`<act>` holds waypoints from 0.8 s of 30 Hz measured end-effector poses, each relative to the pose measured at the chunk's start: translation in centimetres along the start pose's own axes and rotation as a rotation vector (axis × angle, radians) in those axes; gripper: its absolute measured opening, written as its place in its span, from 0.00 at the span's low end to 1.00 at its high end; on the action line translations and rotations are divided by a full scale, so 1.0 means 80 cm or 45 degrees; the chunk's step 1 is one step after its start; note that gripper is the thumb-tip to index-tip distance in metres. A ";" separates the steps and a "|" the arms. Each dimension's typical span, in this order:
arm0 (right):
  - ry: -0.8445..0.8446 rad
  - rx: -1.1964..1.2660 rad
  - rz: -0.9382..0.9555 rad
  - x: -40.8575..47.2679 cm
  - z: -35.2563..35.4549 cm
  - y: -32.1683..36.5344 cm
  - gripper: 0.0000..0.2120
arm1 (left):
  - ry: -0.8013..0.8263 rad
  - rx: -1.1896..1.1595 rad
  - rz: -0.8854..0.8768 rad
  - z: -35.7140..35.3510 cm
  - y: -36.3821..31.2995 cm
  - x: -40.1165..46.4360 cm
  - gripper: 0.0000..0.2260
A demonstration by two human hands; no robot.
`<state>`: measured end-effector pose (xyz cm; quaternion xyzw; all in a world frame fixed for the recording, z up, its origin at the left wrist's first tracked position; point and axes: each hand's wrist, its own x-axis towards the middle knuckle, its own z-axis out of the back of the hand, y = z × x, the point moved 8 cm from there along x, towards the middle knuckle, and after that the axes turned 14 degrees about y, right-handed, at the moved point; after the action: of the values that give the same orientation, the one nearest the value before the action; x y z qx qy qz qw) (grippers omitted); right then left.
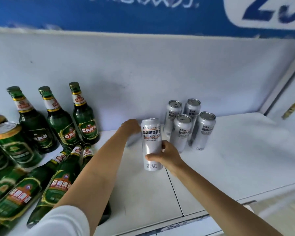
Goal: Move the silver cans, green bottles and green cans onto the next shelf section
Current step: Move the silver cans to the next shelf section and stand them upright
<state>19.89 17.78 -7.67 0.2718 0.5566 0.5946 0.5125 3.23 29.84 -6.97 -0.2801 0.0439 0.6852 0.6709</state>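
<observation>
My right hand [167, 156] is shut on an upright silver can [151, 142], which it holds from the right just left of the seam [174, 186] between two white shelf sections. My left hand [130, 126] reaches in behind that can, curled over a grey shape. Its fingers are hidden, so its grip is unclear. Several silver cans [181, 132] stand clustered on the right section [237, 159]. On the left section, three green bottles [58, 116] stand at the back and other green bottles [58, 181] lean in front. Green cans [12, 143] stand at the far left.
A white back wall [143, 74] rises behind the shelf, with a blue banner [126, 12] above it. A white upright frame [283, 89] closes the right end. The shelf's front edge [194, 217] runs along the bottom.
</observation>
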 end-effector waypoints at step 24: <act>-0.036 0.106 0.168 -0.077 0.070 -0.023 0.28 | -0.621 -1.091 -0.211 0.024 0.024 -0.148 0.26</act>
<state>27.44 14.03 -6.58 0.3373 0.5545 0.5996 0.4683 0.13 19.87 -0.73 -0.3647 -0.4222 0.6316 0.5383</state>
